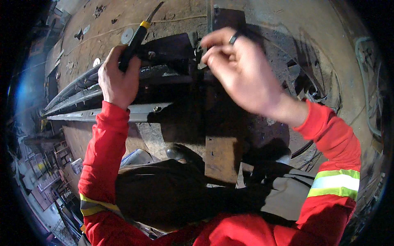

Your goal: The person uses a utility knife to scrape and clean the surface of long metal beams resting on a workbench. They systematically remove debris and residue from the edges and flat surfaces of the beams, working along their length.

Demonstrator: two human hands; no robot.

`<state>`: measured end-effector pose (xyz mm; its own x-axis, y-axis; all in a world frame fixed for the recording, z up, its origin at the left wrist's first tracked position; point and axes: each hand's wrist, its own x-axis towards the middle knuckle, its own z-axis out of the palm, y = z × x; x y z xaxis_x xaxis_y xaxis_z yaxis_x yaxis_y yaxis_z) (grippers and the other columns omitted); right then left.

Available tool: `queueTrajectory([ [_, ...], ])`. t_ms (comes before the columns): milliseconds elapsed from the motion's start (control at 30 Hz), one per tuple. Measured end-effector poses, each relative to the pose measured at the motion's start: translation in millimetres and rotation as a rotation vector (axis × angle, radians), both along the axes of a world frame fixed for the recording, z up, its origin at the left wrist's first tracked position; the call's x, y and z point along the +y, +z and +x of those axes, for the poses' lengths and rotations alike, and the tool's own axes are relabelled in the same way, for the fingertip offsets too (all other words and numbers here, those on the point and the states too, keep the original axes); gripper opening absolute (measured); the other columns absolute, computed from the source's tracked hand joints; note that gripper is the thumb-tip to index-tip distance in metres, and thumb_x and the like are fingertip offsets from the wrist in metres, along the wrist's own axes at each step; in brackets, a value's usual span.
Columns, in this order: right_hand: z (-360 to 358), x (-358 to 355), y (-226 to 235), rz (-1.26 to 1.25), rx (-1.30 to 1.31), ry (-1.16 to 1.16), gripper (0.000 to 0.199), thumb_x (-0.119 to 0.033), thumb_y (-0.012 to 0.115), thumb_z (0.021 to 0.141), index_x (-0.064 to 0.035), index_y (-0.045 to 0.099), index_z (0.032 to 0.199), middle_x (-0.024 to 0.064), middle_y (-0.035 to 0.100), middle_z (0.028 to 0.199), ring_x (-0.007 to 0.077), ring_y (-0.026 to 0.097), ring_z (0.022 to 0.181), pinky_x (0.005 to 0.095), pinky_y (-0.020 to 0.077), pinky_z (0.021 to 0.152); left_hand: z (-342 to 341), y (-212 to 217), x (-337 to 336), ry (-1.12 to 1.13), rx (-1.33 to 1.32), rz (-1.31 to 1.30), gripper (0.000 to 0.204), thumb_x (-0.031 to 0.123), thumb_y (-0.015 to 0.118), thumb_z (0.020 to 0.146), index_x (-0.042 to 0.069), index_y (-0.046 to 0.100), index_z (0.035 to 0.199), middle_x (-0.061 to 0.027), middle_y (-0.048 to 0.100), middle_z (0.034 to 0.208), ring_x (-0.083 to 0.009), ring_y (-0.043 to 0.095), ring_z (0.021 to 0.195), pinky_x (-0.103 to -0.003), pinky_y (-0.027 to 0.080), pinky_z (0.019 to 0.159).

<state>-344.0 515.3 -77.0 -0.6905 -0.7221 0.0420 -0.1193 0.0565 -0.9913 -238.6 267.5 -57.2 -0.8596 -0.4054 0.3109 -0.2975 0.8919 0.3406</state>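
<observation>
My left hand [117,78] is closed around a black-handled tool [134,46] with a yellow collar. A thin dark shaft or cable runs from the collar, up and to the right. Below that hand lie long, dark metal rails [82,94], with bolts showing along them. My right hand [246,71], with a dark ring on one finger, is a little blurred. Its fingers are curled, thumb and fingertips at a small metal piece [201,64] by an upright plate edge. Whatever sits between those fingertips is too small to make out.
A rusty metal plate [221,158] lies in front of my legs. Round metal discs [127,35] are on the brown floor beyond the rails. At the right a pale hose [363,78] curves along the floor. Racks and clutter [49,172] stand at the far left.
</observation>
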Motion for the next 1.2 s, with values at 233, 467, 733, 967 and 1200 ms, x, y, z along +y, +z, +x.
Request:
queueTrajectory([
  [233, -6, -14, 14, -0.021, -0.705, 0.103, 0.076, -0.012, 0.053, 0.089, 0.0106, 0.007, 0.145, 0.0212, 0.053, 0.108, 0.0276, 0.067, 0.075, 0.0378, 0.0570, 0.071, -2, 0, -1, -0.016, -0.001, 0.032, 0.026, 0.019, 0.064, 0.079, 0.005, 0.064, 0.100, -0.0151, 0.061, 0.072, -0.0287, 0.061, 0.065, -0.036, 0.047, 0.064],
  [467, -10, -20, 16, 0.025, -0.821, 0.201, 0.071, -0.009, 0.049, 0.089, 0.0104, 0.008, 0.144, 0.0186, 0.051, 0.106, 0.0320, 0.068, 0.079, 0.0394, 0.0575, 0.071, 0, 3, -1, -0.031, 0.013, 0.027, 0.026, 0.020, 0.064, 0.079, 0.004, 0.064, 0.100, -0.0162, 0.062, 0.073, -0.0311, 0.062, 0.066, -0.036, 0.048, 0.064],
  [733, 8, -32, 4, 0.087, -0.731, 0.142, 0.033, -0.009, 0.045, 0.086, 0.0176, 0.045, 0.105, 0.0251, 0.061, 0.088, 0.0337, 0.068, 0.067, 0.0407, 0.0568, 0.057, 0, 5, 3, -0.016, 0.004, 0.026, 0.028, 0.021, 0.065, 0.078, 0.004, 0.064, 0.100, -0.0178, 0.063, 0.074, -0.0333, 0.063, 0.068, -0.038, 0.048, 0.065],
  [967, -32, -22, 19, -0.034, -0.515, 0.115, 0.035, -0.012, 0.057, 0.089, 0.0037, 0.045, 0.117, 0.0139, 0.056, 0.103, 0.0275, 0.064, 0.090, 0.0381, 0.0545, 0.081, -4, 6, 4, -0.043, 0.026, -0.010, 0.028, 0.023, 0.065, 0.076, 0.004, 0.064, 0.097, -0.0193, 0.064, 0.077, -0.0371, 0.064, 0.073, -0.040, 0.049, 0.067],
  [1200, -52, -60, 20, -0.014, -0.511, -0.042, 0.048, -0.027, 0.053, 0.089, -0.0011, 0.047, 0.128, 0.0211, 0.042, 0.139, 0.0296, 0.040, 0.128, 0.0498, 0.0314, 0.106, -5, 4, 5, -0.003, 0.001, 0.033, 0.027, 0.022, 0.065, 0.077, 0.004, 0.065, 0.096, -0.0186, 0.063, 0.076, -0.0365, 0.063, 0.072, -0.040, 0.049, 0.066],
])
